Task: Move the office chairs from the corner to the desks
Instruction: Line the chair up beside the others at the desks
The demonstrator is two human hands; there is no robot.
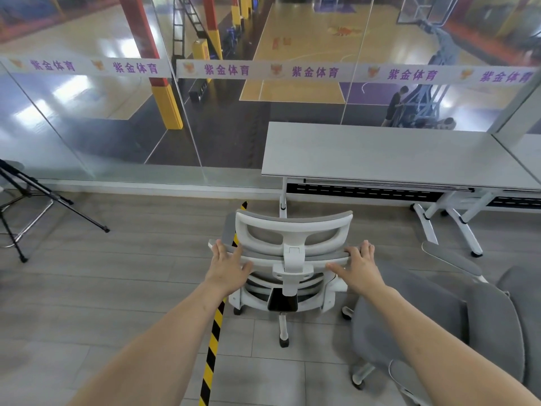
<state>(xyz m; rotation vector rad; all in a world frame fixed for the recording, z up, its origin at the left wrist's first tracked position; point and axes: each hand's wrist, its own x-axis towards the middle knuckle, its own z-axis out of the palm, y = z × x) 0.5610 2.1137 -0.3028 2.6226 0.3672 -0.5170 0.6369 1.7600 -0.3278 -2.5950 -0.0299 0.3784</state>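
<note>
Both hands point(228, 266) point(358, 268) grip chair point(292, 241) near desk point(380, 153).

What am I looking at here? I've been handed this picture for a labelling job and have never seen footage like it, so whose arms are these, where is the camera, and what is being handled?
There is no machine here: the two bare arms belong to a person wearing a wide-angle camera on the head, so you see forward and down, as they do. The left hand and the right hand both rest on the top edge of the backrest of a white-framed office chair with grey mesh, fingers over the far side, as if to push it. Ahead stands a long pale grey desk on white legs, its top bare, set against a glass wall that overlooks a sports court. A second grey fabric chair sits at the right. A yellow-and-black striped strip runs along the grey plank floor, and a black tripod stands at the left.
</note>
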